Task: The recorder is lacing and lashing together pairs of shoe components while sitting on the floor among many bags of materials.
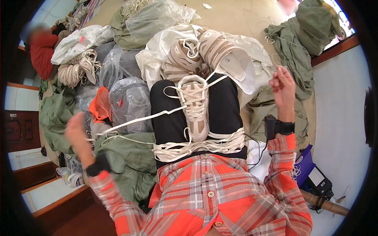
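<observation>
A beige and white sneaker [195, 107] rests between my black-trousered thighs, toe towards me, its laces partly threaded. From its eyelets a white shoelace [146, 118] stretches left to my left hand [80, 135]. That hand is blurred by motion, but it appears closed on the lace. Raised at the right, my right hand [284, 88] has its fingertips pinched together; what they hold, if anything, I cannot make out. Another lace end [217, 81] sticks out at the sneaker's upper right. Across my lap lies a bundle of loose white laces [199, 145].
Beyond my knees, stacked beige sneakers [214, 51] lie on white sacking. Clear plastic bags [130, 100] and green sacks [59, 112] crowd the left; more green cloth [293, 55] lies right. A person in red [41, 51] sits far left. A purple box [305, 165] stands near my right elbow.
</observation>
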A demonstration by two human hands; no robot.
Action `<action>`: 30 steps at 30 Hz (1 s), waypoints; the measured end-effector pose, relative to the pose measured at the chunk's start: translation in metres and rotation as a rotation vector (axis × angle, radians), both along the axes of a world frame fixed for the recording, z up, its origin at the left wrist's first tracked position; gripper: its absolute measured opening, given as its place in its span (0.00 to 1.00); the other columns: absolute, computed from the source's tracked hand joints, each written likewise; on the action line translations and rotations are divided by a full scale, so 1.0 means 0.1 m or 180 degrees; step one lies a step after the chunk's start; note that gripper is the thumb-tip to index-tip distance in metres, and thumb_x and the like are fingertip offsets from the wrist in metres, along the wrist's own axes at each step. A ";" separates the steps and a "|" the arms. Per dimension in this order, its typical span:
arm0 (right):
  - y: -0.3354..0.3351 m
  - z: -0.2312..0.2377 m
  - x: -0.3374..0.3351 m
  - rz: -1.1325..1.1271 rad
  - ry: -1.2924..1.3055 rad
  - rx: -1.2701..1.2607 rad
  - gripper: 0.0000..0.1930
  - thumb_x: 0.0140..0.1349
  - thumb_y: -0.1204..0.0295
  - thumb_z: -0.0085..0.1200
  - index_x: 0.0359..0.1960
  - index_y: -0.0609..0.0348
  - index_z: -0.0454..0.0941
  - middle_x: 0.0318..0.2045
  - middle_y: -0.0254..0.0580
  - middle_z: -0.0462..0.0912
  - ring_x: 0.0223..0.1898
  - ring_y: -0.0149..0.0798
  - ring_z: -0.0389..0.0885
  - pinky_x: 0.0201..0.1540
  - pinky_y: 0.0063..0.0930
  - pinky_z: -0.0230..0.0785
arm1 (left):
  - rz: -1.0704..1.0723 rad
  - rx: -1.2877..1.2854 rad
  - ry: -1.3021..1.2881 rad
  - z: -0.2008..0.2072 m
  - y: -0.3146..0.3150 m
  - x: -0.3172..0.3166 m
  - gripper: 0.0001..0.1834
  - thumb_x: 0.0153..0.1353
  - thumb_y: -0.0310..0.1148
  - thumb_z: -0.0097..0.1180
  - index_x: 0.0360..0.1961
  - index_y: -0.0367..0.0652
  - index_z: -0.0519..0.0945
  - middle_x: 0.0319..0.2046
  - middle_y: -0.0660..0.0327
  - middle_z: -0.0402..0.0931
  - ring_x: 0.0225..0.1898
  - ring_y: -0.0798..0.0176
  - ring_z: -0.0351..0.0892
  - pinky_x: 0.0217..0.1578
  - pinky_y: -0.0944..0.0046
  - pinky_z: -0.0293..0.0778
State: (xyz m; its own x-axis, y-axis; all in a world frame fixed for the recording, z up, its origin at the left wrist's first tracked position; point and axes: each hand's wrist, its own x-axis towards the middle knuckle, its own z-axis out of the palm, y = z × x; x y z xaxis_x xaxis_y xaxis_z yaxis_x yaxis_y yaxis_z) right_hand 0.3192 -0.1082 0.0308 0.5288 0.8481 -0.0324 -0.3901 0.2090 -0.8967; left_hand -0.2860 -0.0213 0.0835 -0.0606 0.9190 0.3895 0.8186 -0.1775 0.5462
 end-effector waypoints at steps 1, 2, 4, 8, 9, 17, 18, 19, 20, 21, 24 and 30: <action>0.03 -0.05 -0.07 0.0157 0.0012 -0.0031 0.07 0.63 0.74 0.49 0.40 0.64 0.74 0.25 0.35 0.76 0.18 0.23 0.70 0.27 0.20 0.72 | -0.0450 -0.0499 -0.0851 -0.29 -0.03 0.35 0.11 0.61 0.31 0.52 0.39 0.38 0.81 0.35 0.61 0.80 0.37 0.70 0.77 0.42 0.69 0.71; 0.03 -0.09 -0.14 0.0123 -0.0005 -0.0040 0.07 0.63 0.74 0.49 0.40 0.64 0.74 0.25 0.35 0.76 0.18 0.23 0.70 0.27 0.20 0.72 | -0.0026 -0.1457 -0.0686 -0.37 -0.11 1.00 0.12 0.59 0.34 0.55 0.39 0.38 0.81 0.32 0.63 0.80 0.33 0.71 0.76 0.38 0.71 0.71; 0.06 -0.15 -0.33 0.0423 0.0046 -0.0148 0.07 0.63 0.74 0.49 0.39 0.64 0.73 0.25 0.36 0.76 0.19 0.23 0.70 0.26 0.20 0.72 | -0.0992 -0.1894 -0.0797 -0.67 -0.23 1.74 0.11 0.56 0.36 0.57 0.35 0.41 0.83 0.24 0.62 0.79 0.26 0.71 0.75 0.29 0.69 0.70; 0.02 -0.25 -0.59 0.0701 0.0112 -0.0355 0.07 0.63 0.73 0.49 0.39 0.63 0.73 0.25 0.37 0.77 0.19 0.22 0.70 0.26 0.19 0.71 | -0.1744 -0.1432 -0.0896 -1.19 -0.32 2.42 0.10 0.53 0.36 0.59 0.31 0.41 0.83 0.24 0.55 0.79 0.24 0.62 0.78 0.26 0.65 0.71; -0.01 -0.28 -0.62 0.0688 0.0112 -0.0358 0.07 0.63 0.73 0.49 0.39 0.63 0.73 0.25 0.37 0.77 0.19 0.22 0.70 0.26 0.19 0.71 | -0.1536 -0.1313 -0.0733 -1.22 -0.33 2.48 0.09 0.52 0.36 0.59 0.30 0.41 0.82 0.24 0.55 0.78 0.24 0.59 0.78 0.26 0.64 0.71; -0.15 -0.47 -0.75 0.0876 0.0242 -0.0623 0.08 0.62 0.71 0.50 0.39 0.63 0.73 0.25 0.36 0.77 0.19 0.23 0.71 0.24 0.18 0.70 | -0.1199 -0.0616 0.0013 -1.20 -0.38 2.62 0.07 0.52 0.36 0.58 0.26 0.44 0.80 0.23 0.60 0.76 0.24 0.53 0.76 0.24 0.58 0.70; -0.15 -0.48 -0.78 0.0941 0.0216 -0.0665 0.08 0.62 0.71 0.50 0.39 0.63 0.73 0.25 0.36 0.77 0.18 0.23 0.70 0.24 0.17 0.70 | -0.1244 -0.0576 0.0009 -1.21 -0.39 2.62 0.07 0.52 0.36 0.58 0.26 0.45 0.80 0.23 0.60 0.76 0.24 0.53 0.77 0.24 0.58 0.70; -0.16 -0.50 -0.81 0.0943 0.0219 -0.0666 0.08 0.62 0.71 0.50 0.39 0.63 0.73 0.25 0.36 0.77 0.18 0.23 0.70 0.24 0.17 0.70 | -0.1288 -0.0534 0.0004 -1.22 -0.39 2.63 0.06 0.52 0.36 0.58 0.26 0.45 0.79 0.23 0.61 0.76 0.24 0.53 0.77 0.24 0.58 0.70; -0.16 -0.52 -0.84 0.0962 0.0214 -0.0740 0.08 0.62 0.71 0.50 0.39 0.62 0.73 0.24 0.36 0.77 0.18 0.23 0.70 0.23 0.16 0.69 | -0.1286 -0.0534 0.0005 -1.23 -0.39 2.63 0.06 0.52 0.36 0.58 0.26 0.45 0.79 0.23 0.61 0.76 0.24 0.53 0.77 0.24 0.58 0.70; -0.17 -0.53 -0.87 0.0977 0.0207 -0.0814 0.08 0.62 0.71 0.50 0.38 0.62 0.74 0.24 0.35 0.77 0.18 0.22 0.70 0.22 0.15 0.68 | -0.1192 -0.0561 -0.0128 -1.23 -0.39 2.64 0.06 0.53 0.35 0.58 0.26 0.45 0.79 0.24 0.61 0.77 0.24 0.53 0.77 0.24 0.58 0.70; -0.17 -0.56 -0.95 0.1065 0.0383 -0.0693 0.08 0.62 0.71 0.50 0.39 0.62 0.74 0.24 0.35 0.77 0.18 0.22 0.70 0.22 0.15 0.67 | -0.1097 -0.0587 -0.0255 -1.28 -0.38 2.65 0.06 0.53 0.35 0.57 0.26 0.45 0.79 0.24 0.61 0.77 0.24 0.53 0.77 0.24 0.58 0.70; -0.20 -0.57 -0.99 0.1098 0.0316 -0.0763 0.08 0.62 0.72 0.50 0.39 0.63 0.73 0.24 0.35 0.77 0.19 0.21 0.69 0.23 0.17 0.70 | -0.1156 -0.0621 -0.0004 -1.35 -0.37 2.67 0.06 0.52 0.35 0.57 0.25 0.44 0.78 0.25 0.59 0.78 0.25 0.52 0.77 0.24 0.58 0.71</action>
